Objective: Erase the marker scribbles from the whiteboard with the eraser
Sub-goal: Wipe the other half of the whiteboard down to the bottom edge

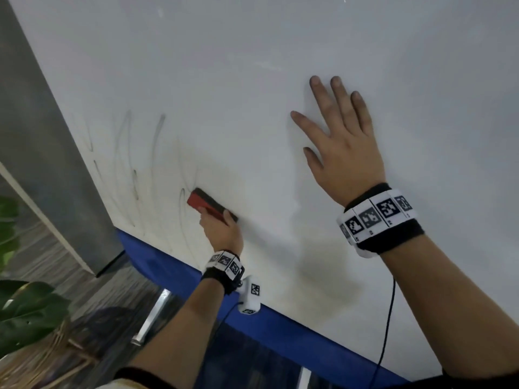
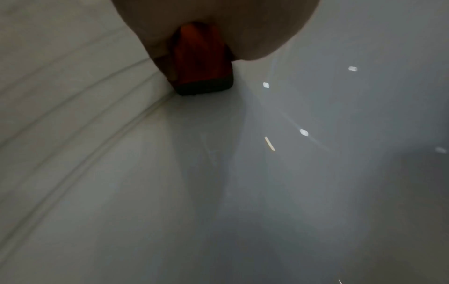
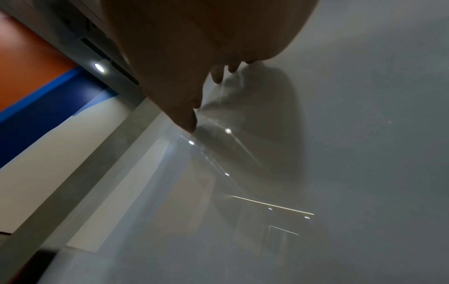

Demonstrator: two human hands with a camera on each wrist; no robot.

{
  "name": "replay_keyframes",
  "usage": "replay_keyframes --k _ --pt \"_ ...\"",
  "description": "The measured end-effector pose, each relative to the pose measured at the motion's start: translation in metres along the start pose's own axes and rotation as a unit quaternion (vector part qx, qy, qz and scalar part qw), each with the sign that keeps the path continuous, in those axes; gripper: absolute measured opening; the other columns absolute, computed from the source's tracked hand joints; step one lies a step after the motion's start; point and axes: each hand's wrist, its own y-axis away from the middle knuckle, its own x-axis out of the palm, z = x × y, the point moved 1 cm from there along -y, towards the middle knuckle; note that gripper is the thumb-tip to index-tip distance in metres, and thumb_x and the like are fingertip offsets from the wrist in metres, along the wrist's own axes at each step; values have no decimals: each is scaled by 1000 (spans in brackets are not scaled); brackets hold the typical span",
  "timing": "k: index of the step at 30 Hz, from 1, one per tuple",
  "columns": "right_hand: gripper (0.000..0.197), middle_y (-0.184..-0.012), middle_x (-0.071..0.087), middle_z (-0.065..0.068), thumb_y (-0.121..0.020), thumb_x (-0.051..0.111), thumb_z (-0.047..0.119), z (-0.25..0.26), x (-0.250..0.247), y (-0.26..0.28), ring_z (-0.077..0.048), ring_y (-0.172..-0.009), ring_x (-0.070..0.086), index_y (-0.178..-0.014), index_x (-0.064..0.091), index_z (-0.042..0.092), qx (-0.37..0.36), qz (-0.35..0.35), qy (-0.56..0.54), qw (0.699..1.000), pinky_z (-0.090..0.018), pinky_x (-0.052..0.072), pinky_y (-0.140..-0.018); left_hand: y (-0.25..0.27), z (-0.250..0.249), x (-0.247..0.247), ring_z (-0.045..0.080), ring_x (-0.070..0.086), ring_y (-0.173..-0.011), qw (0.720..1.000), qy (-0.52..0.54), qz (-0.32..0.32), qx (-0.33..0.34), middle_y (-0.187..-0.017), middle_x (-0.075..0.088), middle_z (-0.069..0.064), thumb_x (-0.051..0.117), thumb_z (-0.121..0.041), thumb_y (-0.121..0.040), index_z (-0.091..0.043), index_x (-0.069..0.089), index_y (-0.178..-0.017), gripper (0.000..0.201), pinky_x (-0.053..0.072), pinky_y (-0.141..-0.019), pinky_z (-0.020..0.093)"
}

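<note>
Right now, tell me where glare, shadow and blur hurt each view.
Head view: soft motion blur on the scribbles and floor; faint arm shadow on the whiteboard below the right hand. Left wrist view: dim; the eraser in the left hand is blurred, small ceiling-light reflections beside it. Right wrist view: the hand's shadow and lamp glare streak the glossy board.

Left hand (image 1: 222,228) curled (gripping); right hand (image 1: 341,141) flat, fingers spread.

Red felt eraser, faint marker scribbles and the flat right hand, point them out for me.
red felt eraser (image 1: 202,203): head view, on its red back.
faint marker scribbles (image 1: 157,133): head view, on one grey stroke.
right hand (image 1: 346,153): head view, on its back, fingers spread on the board.
</note>
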Motion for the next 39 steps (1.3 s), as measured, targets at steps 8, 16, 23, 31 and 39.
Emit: replay_keyframes --k 8,16,23,31,39 --pt "52 -169 13 -13 -94 55 18 4 7 6 -36 -156 11 -146 48 24 5 -27 -32 999 -49 5 -128 48 -49 18 23 41 -134 974 -12 48 222 -149 36 11 58 -23 -100 -9 19 -158 71 38 -114 29" --pt "48 -168 17 -11 -96 58 18 13 17 20 -35 -156 14 -142 52 23 18 -38 -29 999 -49 5 -128 -19 -31 -17 39 45 -134 999 -15 -11 -30 -149 39 21 51 -23 -103 -5 17 -158 67 38 -112 39" --pt "26 -135 57 -11 -86 61 11 47 21 -19 -33 -126 48 -109 68 21 51 -119 -40 991 -46 32 -107 -33 -136 -36 18 41 -119 898 -66 22 435 -136 41 11 62 -25 -98 -18 30 -156 66 34 -107 19" --pt "32 -114 57 -9 -84 65 14 76 25 -56 -32 -98 51 -114 66 23 99 -78 -31 991 -44 36 -88 -68 1 -45 40 46 -131 999 -15 13 -42 -144 40 22 56 -23 -101 -3 16 -158 73 39 -112 41" --pt "49 -146 47 -19 -86 58 8 108 12 -99 -41 -141 38 -135 57 16 71 -77 -36 994 -52 32 -116 -71 -83 -48 27 42 -125 939 -25 35 342 -142 38 15 60 -27 -98 -11 29 -154 66 36 -112 32"
